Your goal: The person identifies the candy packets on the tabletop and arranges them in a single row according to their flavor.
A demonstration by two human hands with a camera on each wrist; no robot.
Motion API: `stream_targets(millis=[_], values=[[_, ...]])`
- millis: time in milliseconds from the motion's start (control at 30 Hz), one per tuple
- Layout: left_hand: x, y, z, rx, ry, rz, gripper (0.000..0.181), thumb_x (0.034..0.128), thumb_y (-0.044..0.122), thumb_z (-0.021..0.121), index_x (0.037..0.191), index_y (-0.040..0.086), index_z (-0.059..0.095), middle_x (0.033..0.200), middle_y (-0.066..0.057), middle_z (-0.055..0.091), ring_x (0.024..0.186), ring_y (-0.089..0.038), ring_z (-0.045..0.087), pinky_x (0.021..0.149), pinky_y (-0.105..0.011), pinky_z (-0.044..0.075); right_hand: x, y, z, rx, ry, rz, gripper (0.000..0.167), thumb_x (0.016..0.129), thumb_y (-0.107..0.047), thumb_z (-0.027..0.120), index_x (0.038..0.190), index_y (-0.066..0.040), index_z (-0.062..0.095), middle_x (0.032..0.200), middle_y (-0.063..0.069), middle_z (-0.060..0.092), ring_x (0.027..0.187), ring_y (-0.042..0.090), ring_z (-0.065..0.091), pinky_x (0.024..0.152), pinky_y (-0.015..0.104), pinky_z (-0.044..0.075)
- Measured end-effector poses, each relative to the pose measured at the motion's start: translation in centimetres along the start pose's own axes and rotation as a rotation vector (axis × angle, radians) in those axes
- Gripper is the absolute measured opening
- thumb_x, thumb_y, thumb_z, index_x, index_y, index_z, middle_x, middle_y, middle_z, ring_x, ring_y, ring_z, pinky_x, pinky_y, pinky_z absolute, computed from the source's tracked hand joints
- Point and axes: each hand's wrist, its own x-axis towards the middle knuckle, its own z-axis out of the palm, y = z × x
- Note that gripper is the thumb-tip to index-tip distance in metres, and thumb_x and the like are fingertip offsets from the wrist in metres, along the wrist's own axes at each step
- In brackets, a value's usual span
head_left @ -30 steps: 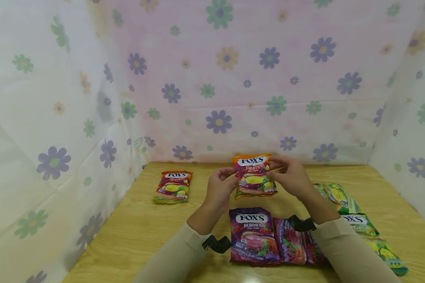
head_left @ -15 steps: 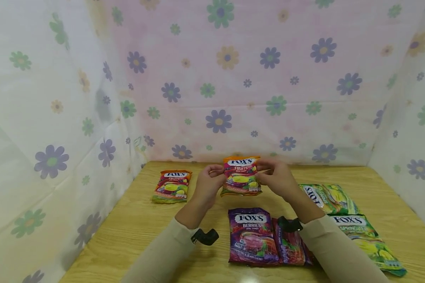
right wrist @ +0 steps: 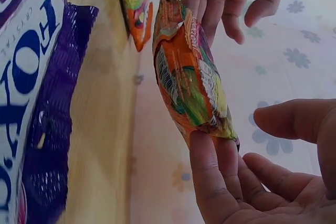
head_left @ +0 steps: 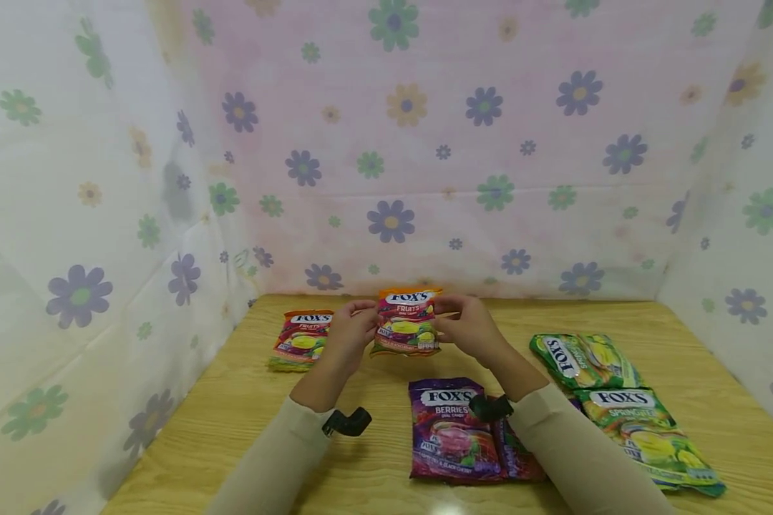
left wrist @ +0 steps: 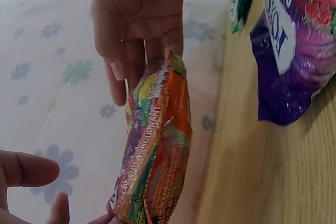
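Observation:
In the head view an orange-and-red Fox's Fruits packet is held up between the left hand and the right hand, one at each side edge. The left wrist view shows the packet edge-on, fingertips of the left hand at its lower end and extended fingers of the right hand at its upper end. Both thumbs stand apart from it. Fingers of the right hand touch the near end of the packet in the right wrist view.
Another Fruits packet lies at the back left, partly behind the left hand. Purple Berries packets lie near the front centre, partly under the right forearm. Green Springtea packets lie at the right. Flowered cloth surrounds the wooden table.
Both hands have moved left with the Fruits packet between them, towards the other Fruits packet. More of the green packets shows, while the right forearm covers more of the purple ones.

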Motion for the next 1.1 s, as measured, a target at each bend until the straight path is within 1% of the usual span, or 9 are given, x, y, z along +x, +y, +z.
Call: stream_targets(millis=[67,200,400,500,600,733,833,967,1100], values=[[0.2,0.1,-0.3,-0.008,-0.004,-0.006,0.035,0.1048,0.010,0.055,0.135,-0.007,0.050,0.144,-0.026,0.049,0.134,-0.038,0.055,0.116,-0.049,0.043,0.2,0.0,0.5,0.016,-0.001,0.002,0.046,0.099,-0.011,0.067,0.143,-0.002,0.058,0.133,0.020,0.061,0.113,0.032,0.066,0.081,0.040,0.064],[0.6,0.1,-1.0,-0.001,-0.001,-0.014,0.039,0.1037,0.009,0.055,0.138,-0.008,0.048,0.152,-0.024,0.046,0.144,-0.040,0.047,0.118,-0.051,0.040,0.6,-0.1,1.4,0.045,0.000,0.025,0.044,0.100,-0.012,0.065,0.143,-0.003,0.058,0.132,0.019,0.060,0.114,0.032,0.065,0.085,0.045,0.063],[1.1,0.3,-2.2,0.002,-0.013,-0.046,0.050,0.1069,0.020,0.052,0.149,-0.005,0.043,0.159,-0.024,0.041,0.151,-0.040,0.037,0.123,-0.052,0.032,1.4,-0.3,2.7,0.020,0.011,0.027,0.043,0.099,-0.012,0.065,0.141,-0.002,0.060,0.131,0.017,0.063,0.117,0.031,0.065,0.091,0.042,0.061],[1.1,0.5,-2.9,-0.022,-0.027,-0.082,0.054,0.1089,0.028,0.046,0.154,0.000,0.040,0.163,-0.024,0.036,0.154,-0.041,0.032,0.126,-0.052,0.026,1.8,-0.2,3.2,0.000,0.015,0.032,0.043,0.098,-0.012,0.065,0.140,-0.003,0.061,0.131,0.016,0.065,0.117,0.029,0.064,0.093,0.041,0.059],[1.3,0.6,-3.5,-0.041,-0.028,-0.116,0.053,0.1098,0.032,0.042,0.154,0.003,0.041,0.164,-0.024,0.034,0.155,-0.042,0.029,0.128,-0.052,0.023,2.1,-0.2,3.8,0.009,0.005,0.043,0.042,0.098,-0.012,0.065,0.139,-0.003,0.062,0.133,0.015,0.065,0.118,0.029,0.064,0.095,0.043,0.057],[1.7,0.6,-4.3,-0.037,-0.034,-0.143,0.053,0.1098,0.033,0.040,0.152,0.001,0.041,0.164,-0.027,0.031,0.155,-0.044,0.026,0.128,-0.054,0.020,2.4,0.0,4.4,0.065,-0.017,0.064,0.043,0.099,-0.013,0.063,0.140,0.000,0.061,0.137,0.018,0.063,0.118,0.030,0.064,0.098,0.050,0.056],[2.1,0.4,-4.7,-0.010,-0.055,-0.169,0.056,0.1092,0.032,0.042,0.156,0.002,0.037,0.166,-0.029,0.026,0.156,-0.045,0.022,0.128,-0.055,0.019,2.5,0.2,4.9,0.149,-0.035,0.105,0.045,0.101,-0.015,0.062,0.142,0.002,0.058,0.140,0.021,0.061,0.119,0.033,0.065,0.103,0.054,0.053],[2.4,0.1,-5.1,0.028,-0.074,-0.191,0.059,0.1090,0.030,0.042,0.160,0.002,0.031,0.168,-0.029,0.017,0.157,-0.046,0.017,0.128,-0.056,0.016,2.6,0.6,5.5,0.228,-0.049,0.156,0.046,0.101,-0.016,0.062,0.144,0.002,0.056,0.141,0.022,0.059,0.120,0.035,0.065,0.108,0.055,0.050],[2.6,0.0,-5.4,0.063,-0.055,-0.198,0.061,0.1081,0.030,0.045,0.160,0.002,0.029,0.169,-0.029,0.016,0.156,-0.047,0.017,0.129,-0.055,0.015,3.1,1.3,6.1,0.250,-0.049,0.170,0.044,0.101,-0.014,0.063,0.141,0.003,0.058,0.140,0.022,0.060,0.119,0.034,0.066,0.107,0.053,0.052]])
